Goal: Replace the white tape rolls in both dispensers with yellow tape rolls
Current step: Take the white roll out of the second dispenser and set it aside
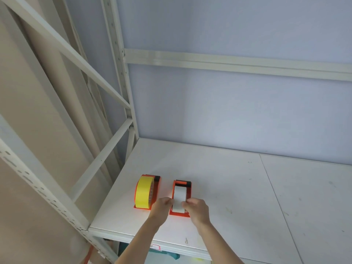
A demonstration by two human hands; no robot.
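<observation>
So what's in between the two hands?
The white tape roll, sitting in its orange dispenser, with left hand and right hand gripping its sides, head view.

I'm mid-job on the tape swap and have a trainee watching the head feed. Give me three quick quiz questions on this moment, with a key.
1. True or false: the left dispenser already carries a yellow tape roll.
2. Which roll are both hands on? A) the yellow tape roll B) the white tape roll in the right dispenser C) neither
3. Fill in: both dispensers stand on the white ______.

Key
1. True.
2. B: the left hand and the right hand grip the white roll from either side while it sits in its dispenser.
3. Shelf.
</observation>
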